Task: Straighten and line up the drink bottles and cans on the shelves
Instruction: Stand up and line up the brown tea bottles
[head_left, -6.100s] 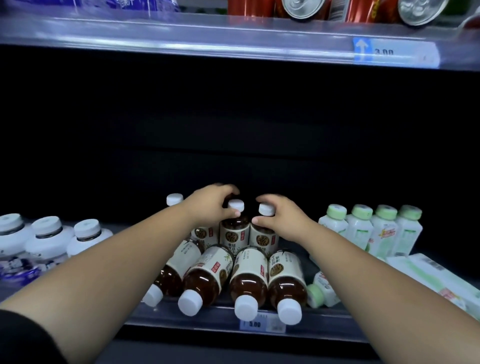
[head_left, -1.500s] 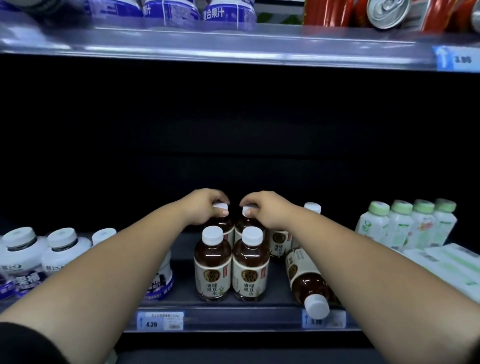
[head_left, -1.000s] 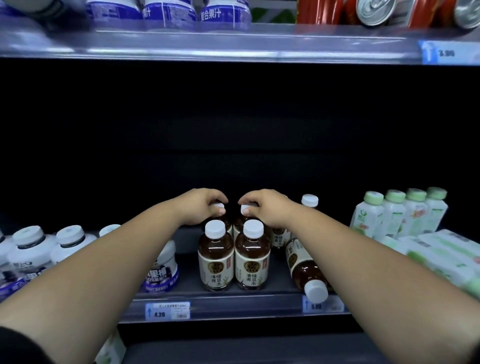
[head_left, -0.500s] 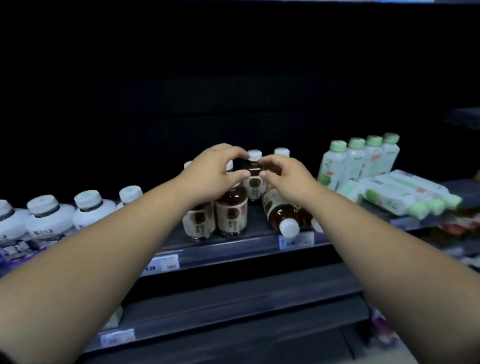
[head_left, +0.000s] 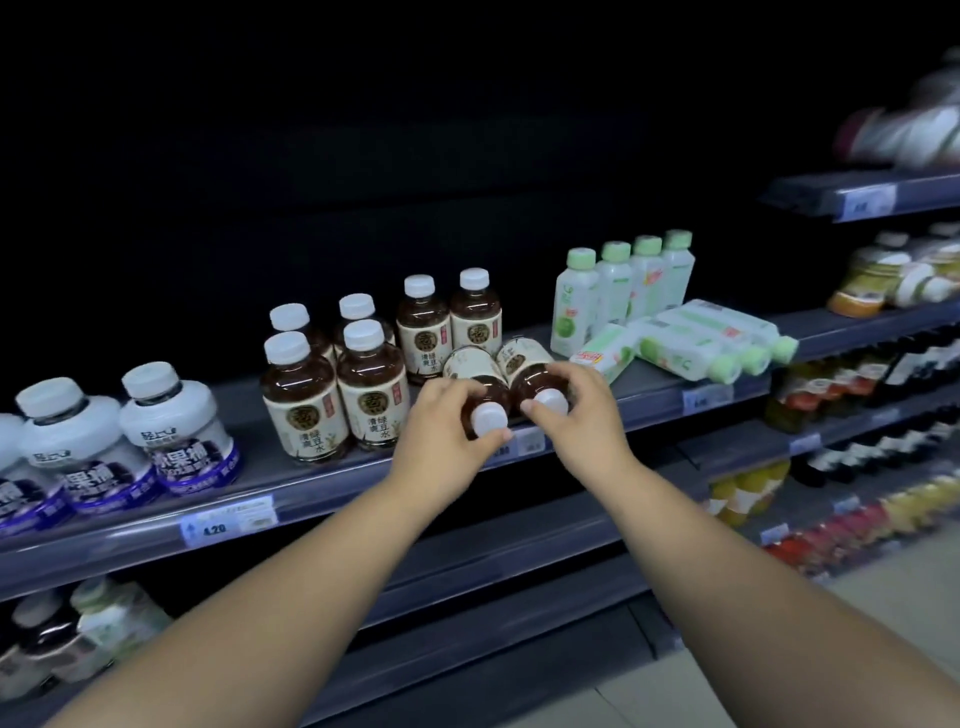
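- The fingers (head_left: 444, 389) and thumb of our left hand (head_left: 447, 434) curl round the neck end of the first fallen bottle (head_left: 474, 370), just behind its white cap (head_left: 488, 415).
- Our right hand (head_left: 579, 415) grips the second fallen bottle (head_left: 522, 358) the same way, with its fingers over the shoulder and its thumb beside that cap (head_left: 550, 401).
- Both brown bottles lie on their sides, touching each other, at the front of the shelf (head_left: 322, 480).
- Their long axes run front to back. The caps point towards us and the shelf lip, the bases towards the dark back.
- Each hand already has its own bottle, so neither needs to reach. We judge the next move to be swinging the cap ends up, pivoting on the bases.
- Just behind the bases stand two upright bottles (head_left: 449, 327), and a block of four (head_left: 337, 400) stands to the left. The bare strip in front of the pair looks like the slot to fill.
- Tipped up carelessly, the bases could knock that pair.
- Further right, several green-capped bottles (head_left: 675, 345) also lie flat, not yet stood up.
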